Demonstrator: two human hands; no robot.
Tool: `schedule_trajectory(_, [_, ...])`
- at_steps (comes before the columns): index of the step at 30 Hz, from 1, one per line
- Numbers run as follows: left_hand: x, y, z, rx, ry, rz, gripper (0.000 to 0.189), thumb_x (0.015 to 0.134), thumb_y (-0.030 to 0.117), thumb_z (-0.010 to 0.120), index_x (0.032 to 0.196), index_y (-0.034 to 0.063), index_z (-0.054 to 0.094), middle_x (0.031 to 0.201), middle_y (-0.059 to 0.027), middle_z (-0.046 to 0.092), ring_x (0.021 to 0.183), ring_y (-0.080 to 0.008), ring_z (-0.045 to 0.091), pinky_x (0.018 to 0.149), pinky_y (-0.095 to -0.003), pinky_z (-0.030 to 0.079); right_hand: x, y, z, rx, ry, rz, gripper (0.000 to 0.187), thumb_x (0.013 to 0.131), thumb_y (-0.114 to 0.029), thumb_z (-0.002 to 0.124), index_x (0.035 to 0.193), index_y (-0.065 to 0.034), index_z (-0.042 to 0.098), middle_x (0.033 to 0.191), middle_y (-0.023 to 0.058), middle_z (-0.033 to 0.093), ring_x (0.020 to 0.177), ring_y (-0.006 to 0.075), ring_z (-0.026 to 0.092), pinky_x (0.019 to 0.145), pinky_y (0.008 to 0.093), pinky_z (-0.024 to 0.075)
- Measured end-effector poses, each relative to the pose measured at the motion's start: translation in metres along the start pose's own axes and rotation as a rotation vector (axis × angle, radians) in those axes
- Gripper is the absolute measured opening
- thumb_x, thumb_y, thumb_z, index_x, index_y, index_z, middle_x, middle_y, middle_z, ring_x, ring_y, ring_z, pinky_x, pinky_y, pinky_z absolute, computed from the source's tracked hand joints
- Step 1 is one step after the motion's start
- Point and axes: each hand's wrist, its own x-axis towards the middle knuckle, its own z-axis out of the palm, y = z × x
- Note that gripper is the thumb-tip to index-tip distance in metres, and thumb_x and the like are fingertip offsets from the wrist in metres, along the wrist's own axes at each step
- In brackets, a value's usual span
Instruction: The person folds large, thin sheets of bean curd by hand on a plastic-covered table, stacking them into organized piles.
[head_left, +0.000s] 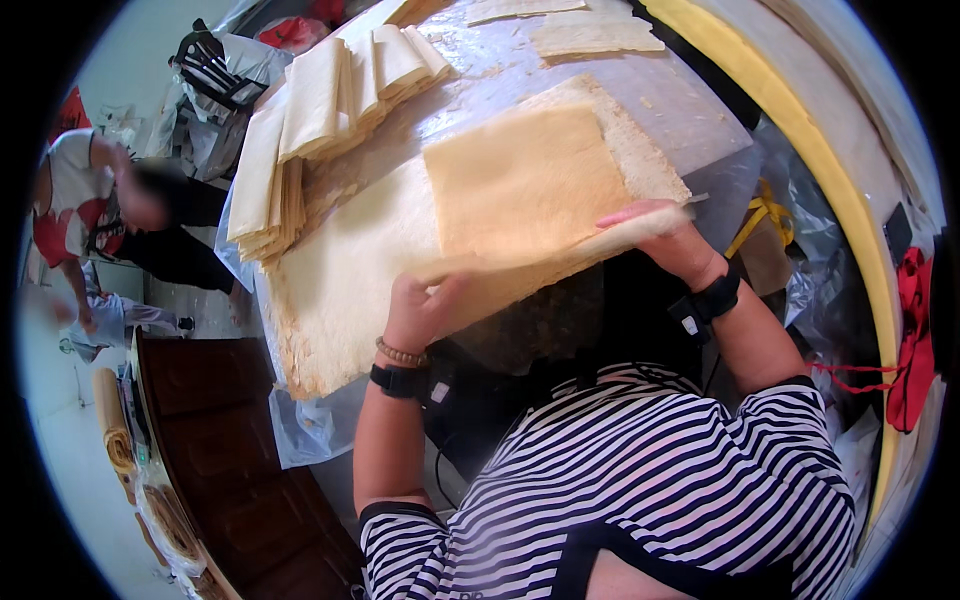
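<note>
A large pale cream sheet with rough, flaky edges lies across the table in front of me. On it rests a smaller, darker tan sheet. My left hand grips the near edge of the layered sheets, thumb on top and blurred. At the right end of that edge, my right hand holds the lifted, curling border, with its fingers partly hidden by the sheet. Between both hands the near edge is raised off the table.
Folded cream sheets are piled at the table's far left. More flat sheets lie at the back. A plastic-covered tabletop extends right. A person is at left, beyond a dark wooden panel. Yellow padded edging curves along the right.
</note>
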Motion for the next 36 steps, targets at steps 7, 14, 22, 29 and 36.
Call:
schedule_trajectory(7, [0.039,-0.004,0.046,0.116,0.402,-0.220,0.025,0.093,0.025,0.070,0.102,0.0013,0.075,0.088,-0.0148,0.077,0.078,-0.0241,0.074,0.070,-0.0355,0.055,0.019,-0.024,0.014,-0.352,0.218,0.473,0.049,0.087,-0.025,0.077,0.127,0.0003,0.066,0.108,0.0166,0.074,0.098,0.0337,0.070,0.085,0.0383,0.0545])
schedule_trajectory(14, [0.052,0.009,0.049,0.507,0.378,-0.323,0.029,0.090,0.031,0.067,0.099,0.0044,0.073,0.081,-0.0165,0.073,0.077,-0.0380,0.071,0.070,-0.0452,0.055,0.022,-0.038,0.036,-1.005,0.183,-0.145,0.061,0.092,-0.042,0.069,0.146,-0.0193,0.056,0.155,0.0128,0.047,0.146,0.0339,0.038,0.121,0.0484,0.0285])
schedule_trajectory(22, [0.053,0.026,0.058,0.913,0.524,0.106,0.063,0.084,0.033,0.079,0.136,0.0066,0.060,0.140,-0.0159,0.060,0.127,-0.0364,0.057,0.102,-0.0447,0.047,0.022,-0.013,0.036,-0.807,-0.129,-0.160,0.057,0.090,-0.037,0.071,0.142,-0.0186,0.059,0.154,0.0111,0.049,0.145,0.0331,0.041,0.120,0.0488,0.0300])
schedule_trajectory(29, [0.061,0.032,0.036,0.833,-0.084,0.231,0.051,0.083,0.023,0.080,0.131,0.0160,0.065,0.135,-0.0107,0.065,0.126,-0.0376,0.060,0.101,-0.0455,0.050,0.038,-0.009,0.008,-0.772,-0.087,-0.228,0.043,0.078,-0.011,0.072,0.121,-0.0077,0.070,0.128,0.0134,0.068,0.120,0.0298,0.063,0.103,0.0404,0.0489])
schedule_trajectory(36, [0.014,0.017,-0.027,0.067,-0.257,-0.150,0.033,0.094,0.013,0.069,0.125,0.0003,0.069,0.105,-0.0087,0.076,0.087,-0.0104,0.069,0.077,-0.0268,0.055,0.027,-0.023,-0.043,-0.035,-0.242,0.291,0.026,0.088,-0.023,0.078,0.104,-0.0021,0.076,0.083,0.0060,0.074,0.072,0.0127,0.063,0.072,0.0280,0.0510])
